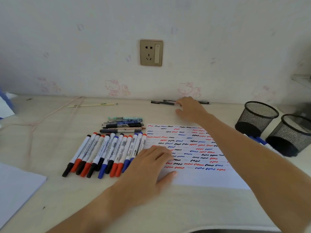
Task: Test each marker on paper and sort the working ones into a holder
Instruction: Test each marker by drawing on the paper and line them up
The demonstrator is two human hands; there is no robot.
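Note:
A row of several whiteboard markers (107, 152) with red, black and blue caps lies left of the test paper (193, 175), which is covered in red, blue and black squiggles. Several pens (124, 126) lie stacked behind the markers. My left hand (151, 165) rests flat on the paper's left edge, touching the nearest marker. My right hand (190, 106) reaches to the back of the desk, its fingertips on two dark pens (161, 102) by the wall and its thumb apart. Two black mesh holders (257, 118) (289, 135) stand at the right. Blue-capped markers (257, 139) lie between them.
A wall socket (151, 52) sits above the desk. A pale ruler-like stick (92, 105) and a pink cable (50, 115) lie at the back left. A white sheet (16, 187) lies at the front left. Another object (303, 79) shows at the right edge.

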